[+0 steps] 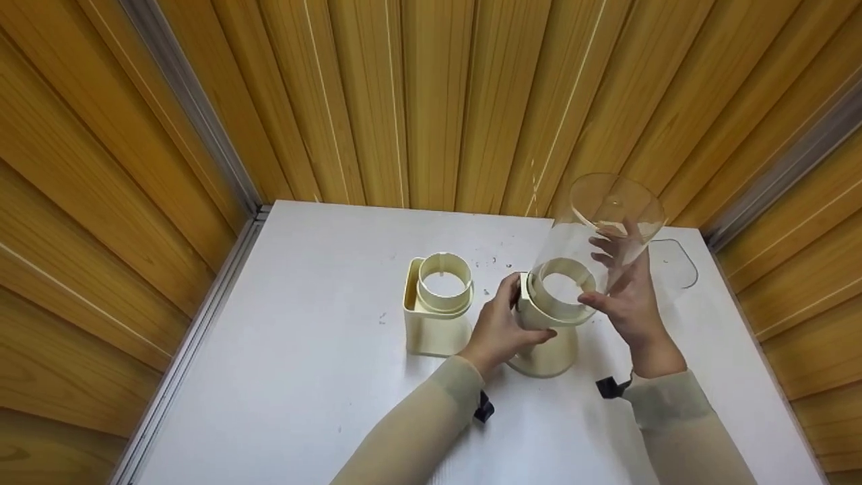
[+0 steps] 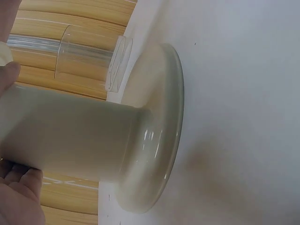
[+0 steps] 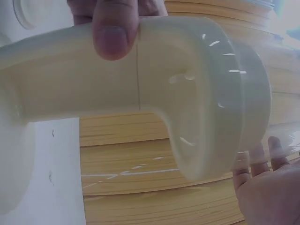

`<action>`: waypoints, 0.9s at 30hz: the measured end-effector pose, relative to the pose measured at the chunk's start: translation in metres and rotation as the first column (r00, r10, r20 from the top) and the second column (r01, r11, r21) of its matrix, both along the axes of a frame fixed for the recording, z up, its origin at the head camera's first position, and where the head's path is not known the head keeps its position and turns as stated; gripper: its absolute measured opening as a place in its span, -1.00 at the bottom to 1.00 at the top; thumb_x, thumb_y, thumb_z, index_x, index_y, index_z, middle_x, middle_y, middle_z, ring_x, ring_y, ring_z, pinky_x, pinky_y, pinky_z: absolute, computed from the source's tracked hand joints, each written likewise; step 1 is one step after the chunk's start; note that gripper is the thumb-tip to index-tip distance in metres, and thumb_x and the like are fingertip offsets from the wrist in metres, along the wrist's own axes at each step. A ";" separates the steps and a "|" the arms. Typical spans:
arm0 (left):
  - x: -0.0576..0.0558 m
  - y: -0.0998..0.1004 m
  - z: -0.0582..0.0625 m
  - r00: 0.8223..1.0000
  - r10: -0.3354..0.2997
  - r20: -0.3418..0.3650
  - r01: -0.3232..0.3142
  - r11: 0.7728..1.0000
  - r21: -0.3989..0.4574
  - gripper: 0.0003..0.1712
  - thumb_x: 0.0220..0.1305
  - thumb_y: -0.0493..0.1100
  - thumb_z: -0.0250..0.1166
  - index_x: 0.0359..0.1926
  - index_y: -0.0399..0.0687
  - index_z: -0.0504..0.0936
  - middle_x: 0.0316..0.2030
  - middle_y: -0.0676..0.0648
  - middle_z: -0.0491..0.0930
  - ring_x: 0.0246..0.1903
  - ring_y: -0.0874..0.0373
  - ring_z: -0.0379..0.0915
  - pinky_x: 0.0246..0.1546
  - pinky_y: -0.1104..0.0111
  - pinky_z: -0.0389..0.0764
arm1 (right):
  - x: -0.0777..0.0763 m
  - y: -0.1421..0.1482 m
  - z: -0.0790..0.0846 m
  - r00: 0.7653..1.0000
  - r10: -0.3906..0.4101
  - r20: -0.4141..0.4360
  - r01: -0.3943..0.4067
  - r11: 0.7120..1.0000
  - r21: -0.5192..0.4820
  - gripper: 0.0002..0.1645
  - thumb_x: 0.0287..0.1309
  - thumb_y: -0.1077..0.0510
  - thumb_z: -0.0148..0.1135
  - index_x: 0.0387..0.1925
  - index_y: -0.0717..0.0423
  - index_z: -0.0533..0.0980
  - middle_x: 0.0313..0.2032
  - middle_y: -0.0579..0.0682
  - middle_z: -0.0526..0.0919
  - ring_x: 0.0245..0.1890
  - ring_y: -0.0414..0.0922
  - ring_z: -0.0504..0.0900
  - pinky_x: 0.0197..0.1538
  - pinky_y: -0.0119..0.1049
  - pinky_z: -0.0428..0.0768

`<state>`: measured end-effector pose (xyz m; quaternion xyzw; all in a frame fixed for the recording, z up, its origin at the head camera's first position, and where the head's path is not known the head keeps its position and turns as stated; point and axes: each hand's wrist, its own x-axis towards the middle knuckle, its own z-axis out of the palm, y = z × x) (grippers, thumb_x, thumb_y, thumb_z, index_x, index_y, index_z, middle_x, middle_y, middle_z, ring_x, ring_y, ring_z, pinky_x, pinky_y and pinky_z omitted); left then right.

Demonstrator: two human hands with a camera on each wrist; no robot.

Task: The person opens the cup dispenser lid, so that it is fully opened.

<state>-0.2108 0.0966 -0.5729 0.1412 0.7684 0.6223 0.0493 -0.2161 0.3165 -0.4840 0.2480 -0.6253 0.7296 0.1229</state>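
Note:
A cream plastic stand point(image 1: 545, 357) with a round foot stands upright on the table. My left hand point(image 1: 502, 330) grips its column just below the ring-shaped collar, the thumb in front. In the left wrist view the stand's column point(image 2: 70, 131) lies between thumb and fingers. A clear, wide-mouthed cylinder point(image 1: 579, 232) leans up and right from the collar, its lower end around the ring. My right hand point(image 1: 633, 303) holds this cylinder, fingers behind it and thumb low at the front. How firmly the cylinder sits on the ring cannot be told.
A second cream stand point(image 1: 438, 330) with a ring on top is left of my left hand. Another clear container point(image 2: 89, 56) with a squarish base stands farther back. Small dark specks mark the white table point(image 1: 303, 303). Wood-patterned walls point(image 1: 438, 101) enclose the back and sides.

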 end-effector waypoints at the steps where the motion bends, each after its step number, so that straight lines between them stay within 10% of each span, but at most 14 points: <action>1: 0.002 0.000 -0.001 1.000 -0.004 0.004 0.003 1.000 0.004 0.29 0.05 -0.11 0.85 0.68 0.34 0.26 0.60 0.13 0.55 0.62 0.23 0.43 0.70 0.24 0.44 | 0.002 0.000 -0.003 1.000 0.019 0.003 -0.019 1.000 -0.011 0.57 -0.06 0.35 0.82 0.81 -0.11 0.02 0.56 0.02 0.41 0.55 0.00 0.44 0.63 -0.27 0.39; 8: 0.008 -0.002 -0.006 1.000 -0.024 0.008 0.023 0.999 0.035 0.26 0.04 -0.12 0.86 0.64 0.39 0.29 0.60 0.18 0.54 0.64 0.27 0.39 0.72 0.27 0.41 | 0.006 0.000 -0.017 0.994 0.109 0.026 -0.107 0.992 -0.061 0.46 0.13 0.25 0.77 0.81 -0.17 0.00 0.62 0.10 0.40 0.61 -0.02 0.47 0.69 -0.31 0.42; 27: 0.003 -0.003 -0.008 0.997 -0.046 -0.056 0.048 0.998 0.040 0.18 0.05 -0.13 0.85 0.57 0.40 0.34 0.53 0.18 0.60 0.62 0.25 0.43 0.68 0.33 0.43 | 0.003 -0.014 -0.014 0.999 -0.004 0.035 0.008 0.993 -0.118 -0.03 0.29 0.15 0.56 0.62 -0.03 0.28 0.43 0.05 0.59 0.41 -0.02 0.65 0.54 -0.25 0.62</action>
